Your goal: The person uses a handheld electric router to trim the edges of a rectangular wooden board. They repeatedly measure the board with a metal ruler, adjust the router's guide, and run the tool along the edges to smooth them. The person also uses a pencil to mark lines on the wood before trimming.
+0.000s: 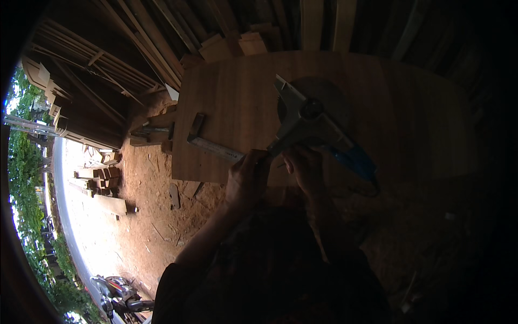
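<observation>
My left hand (248,177) is closed at the near edge of a large wooden panel (226,102). Its fingers meet the end of a carpenter's square (216,148) and the lowest tip of the saw's grey arm; which of them it grips is hidden. Close beside it, my right hand (305,166) has its fingers curled in a pinch. A thin dark sliver shows between the two hands, too small to name. Lying on the panel just beyond them is what looks like a circular saw (311,109), with a round dark disc, grey metal arms and a blue body (353,162).
Planks and timber (226,46) lean behind the panel. More wood pieces (102,181) lie on the dirt floor (156,200) to the left. A small bench with tools (152,130) stands off the panel's left side. A motorcycle (118,294) is parked at lower left. The right side is very dark.
</observation>
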Tool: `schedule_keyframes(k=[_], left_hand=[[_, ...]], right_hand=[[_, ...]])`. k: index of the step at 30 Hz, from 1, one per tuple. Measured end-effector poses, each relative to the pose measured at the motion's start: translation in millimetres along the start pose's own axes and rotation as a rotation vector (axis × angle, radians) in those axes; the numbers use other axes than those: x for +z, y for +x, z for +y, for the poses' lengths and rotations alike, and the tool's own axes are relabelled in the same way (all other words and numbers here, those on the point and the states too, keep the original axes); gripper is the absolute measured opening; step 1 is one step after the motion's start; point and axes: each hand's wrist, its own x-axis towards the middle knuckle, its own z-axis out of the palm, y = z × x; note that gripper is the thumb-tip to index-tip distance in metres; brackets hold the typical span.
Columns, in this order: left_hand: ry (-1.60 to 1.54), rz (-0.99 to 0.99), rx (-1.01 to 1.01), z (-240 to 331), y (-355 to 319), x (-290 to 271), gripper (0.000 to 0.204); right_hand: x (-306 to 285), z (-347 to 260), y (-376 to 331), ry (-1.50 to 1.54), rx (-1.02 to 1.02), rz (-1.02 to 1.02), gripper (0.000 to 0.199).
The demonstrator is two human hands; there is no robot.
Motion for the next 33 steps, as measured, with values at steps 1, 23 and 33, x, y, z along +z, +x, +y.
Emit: schedule_keyframes(k=[1, 23, 33], left_hand=[[0.004, -0.002, -0.008, 0, 0, 0, 0.008], [0.011, 0.029, 0.017, -1, 0, 1, 0.008], [0.007, 0.031, 0.024, -2, 0, 2, 0.008]], right_hand=[[-2, 1, 0, -0.024, 0.020, -0.018, 0.014], [-5, 12, 4, 0.140, 0.129, -0.048, 0.017], [-4, 6, 6, 0.041, 0.112, -0.016, 0.024]])
